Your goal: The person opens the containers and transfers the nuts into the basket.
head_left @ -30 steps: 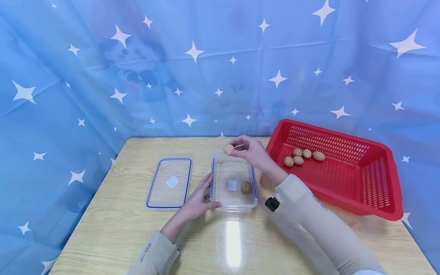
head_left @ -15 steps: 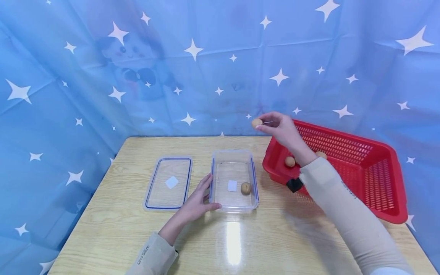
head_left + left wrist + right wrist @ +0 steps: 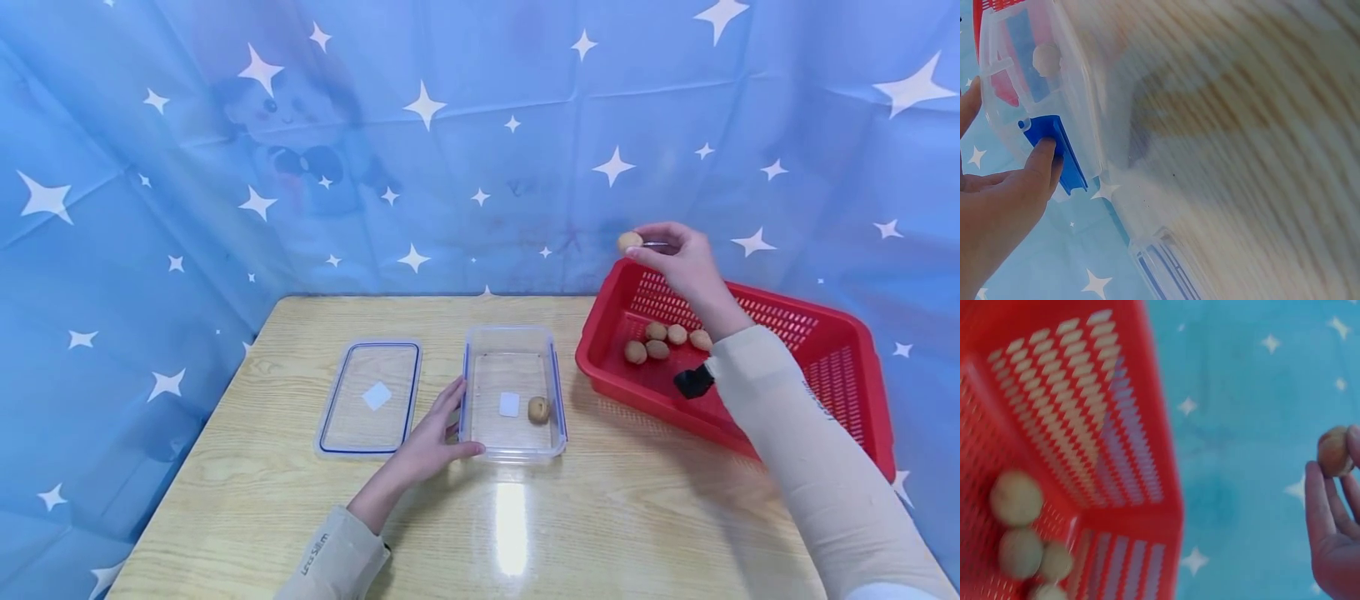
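Small round tan nut (image 3: 629, 242), pinched at fingertip height above the far left corner of the red slotted basket (image 3: 840, 350), clear of its rim. Clear rectangular plastic box (image 3: 512, 335) with blue clips, open, flat on the table, one matching nut (image 3: 537, 409) inside near its right wall.

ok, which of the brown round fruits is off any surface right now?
The fruit pinched in the right hand, above the red basket rim; the others lie in basket or container.
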Motion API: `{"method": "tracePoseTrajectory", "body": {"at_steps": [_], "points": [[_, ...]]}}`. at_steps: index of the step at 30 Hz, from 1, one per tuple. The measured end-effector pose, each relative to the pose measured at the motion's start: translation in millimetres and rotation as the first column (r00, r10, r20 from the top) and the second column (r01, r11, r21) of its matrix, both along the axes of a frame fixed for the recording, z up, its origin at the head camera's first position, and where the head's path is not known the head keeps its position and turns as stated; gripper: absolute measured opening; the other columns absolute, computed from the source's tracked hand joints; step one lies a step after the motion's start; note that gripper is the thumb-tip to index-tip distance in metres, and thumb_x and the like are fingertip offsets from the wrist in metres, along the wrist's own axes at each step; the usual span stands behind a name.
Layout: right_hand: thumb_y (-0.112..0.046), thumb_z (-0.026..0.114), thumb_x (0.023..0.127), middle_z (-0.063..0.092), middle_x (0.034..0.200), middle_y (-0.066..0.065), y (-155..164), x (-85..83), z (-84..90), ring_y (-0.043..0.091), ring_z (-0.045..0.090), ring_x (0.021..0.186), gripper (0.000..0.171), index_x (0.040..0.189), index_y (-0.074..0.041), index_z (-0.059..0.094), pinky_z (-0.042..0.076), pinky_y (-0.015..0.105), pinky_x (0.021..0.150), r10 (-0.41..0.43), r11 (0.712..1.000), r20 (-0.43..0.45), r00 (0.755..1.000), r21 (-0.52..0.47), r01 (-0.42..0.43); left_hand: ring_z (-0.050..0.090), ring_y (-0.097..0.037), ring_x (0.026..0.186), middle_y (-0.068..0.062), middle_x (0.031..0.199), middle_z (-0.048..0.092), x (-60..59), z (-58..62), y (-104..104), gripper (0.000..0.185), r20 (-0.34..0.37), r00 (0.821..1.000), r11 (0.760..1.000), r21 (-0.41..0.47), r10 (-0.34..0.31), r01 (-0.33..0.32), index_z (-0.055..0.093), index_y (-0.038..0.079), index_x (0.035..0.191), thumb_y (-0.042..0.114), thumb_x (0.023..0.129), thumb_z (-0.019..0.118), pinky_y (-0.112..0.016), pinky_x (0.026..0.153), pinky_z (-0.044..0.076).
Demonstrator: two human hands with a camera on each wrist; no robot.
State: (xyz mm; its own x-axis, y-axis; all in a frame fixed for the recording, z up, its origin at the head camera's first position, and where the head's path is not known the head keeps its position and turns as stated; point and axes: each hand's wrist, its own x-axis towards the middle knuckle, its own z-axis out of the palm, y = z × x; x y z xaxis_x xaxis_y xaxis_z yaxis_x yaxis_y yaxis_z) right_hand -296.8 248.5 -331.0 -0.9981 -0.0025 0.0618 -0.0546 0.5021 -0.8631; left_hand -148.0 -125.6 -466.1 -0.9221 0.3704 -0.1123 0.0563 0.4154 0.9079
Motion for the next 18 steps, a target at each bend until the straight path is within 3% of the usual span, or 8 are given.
{"method": "tracePoseTrajectory", "body": {"at_steps": [3,5,9,11,15,18], "points": [[-0.051,0.063,0.092,0.054,0.142,0.005,12.8,-2.9,-7.6,0.011,0.055,0.119,0.063,0.145,-0.021,0.049,0.051,0.006,0.08,-0.017,1.0,0.002,1.0,0.002,0.017,0.028,-0.044,0.149,-0.012,0.169,0.002,-0.7,2.0,-1.2,0.102,-0.002,1.0,1.0,-0.009,0.001,-0.001,0.011,0.008,0.16,0.017,0.085,0.078,-0.049,0.118,0.039],[-0.052,0.061,0.093,0.052,0.144,0.007,22.4,-3.9,-15.7,0.015,0.054,0.124,0.064,0.147,-0.02,0.048,0.053,0.009,0.083,-0.027,1.0,0.01,1.0,0.013,0.027,0.028,-0.044,0.148,-0.012,0.169,0.002,-0.3,1.4,-0.4,0.101,0.002,1.0,1.0,-0.011,0.002,-0.002,0.011,0.009,0.161,0.017,0.085,0.078,-0.049,0.118,0.039],[-0.052,0.06,0.093,0.051,0.145,0.007,38.4,-8.1,-32.4,0.02,0.052,0.13,0.066,0.147,-0.017,0.047,0.054,0.033,0.106,-0.031,0.999,0.03,0.999,0.026,0.031,0.028,-0.043,0.149,-0.011,0.169,0.003,-0.4,1.7,0.5,0.1,0.006,1.0,1.0,-0.012,-0.001,0.001,0.01,0.009,0.161,0.015,0.086,0.077,-0.049,0.118,0.039],[-0.053,0.06,0.094,0.051,0.142,0.006,45.1,-10.2,-41.2,0.015,0.054,0.125,0.067,0.147,-0.015,0.046,0.051,0.043,0.11,-0.028,0.999,0.048,0.998,0.048,0.026,0.027,-0.043,0.149,-0.011,0.169,0.003,-0.5,2.1,0.5,0.1,0.009,1.0,1.0,-0.014,-0.002,0.002,0.01,0.009,0.161,0.015,0.086,0.076,-0.05,0.118,0.039],[-0.052,0.061,0.094,0.053,0.137,0.005,56.0,-14.2,-58.7,0.0,0.051,0.11,0.067,0.146,-0.012,0.046,0.057,0.022,0.095,-0.018,0.997,0.076,0.997,0.076,0.012,0.027,-0.044,0.149,-0.011,0.169,0.002,-0.3,2.4,-0.3,0.1,0.01,1.0,1.0,-0.011,0.002,-0.002,0.01,0.009,0.161,0.015,0.086,0.077,-0.05,0.118,0.039],[-0.052,0.06,0.094,0.051,0.137,0.009,59.9,-15.7,-69.4,0.007,0.05,0.112,0.068,0.146,-0.01,0.045,0.055,0.017,0.087,-0.006,0.996,0.098,0.995,0.091,-0.003,0.027,-0.044,0.149,-0.011,0.169,0.002,0.2,0.9,-0.7,0.1,0.004,1.0,1.0,-0.007,0.005,-0.005,0.01,0.01,0.161,0.015,0.086,0.077,-0.05,0.118,0.039]]}}
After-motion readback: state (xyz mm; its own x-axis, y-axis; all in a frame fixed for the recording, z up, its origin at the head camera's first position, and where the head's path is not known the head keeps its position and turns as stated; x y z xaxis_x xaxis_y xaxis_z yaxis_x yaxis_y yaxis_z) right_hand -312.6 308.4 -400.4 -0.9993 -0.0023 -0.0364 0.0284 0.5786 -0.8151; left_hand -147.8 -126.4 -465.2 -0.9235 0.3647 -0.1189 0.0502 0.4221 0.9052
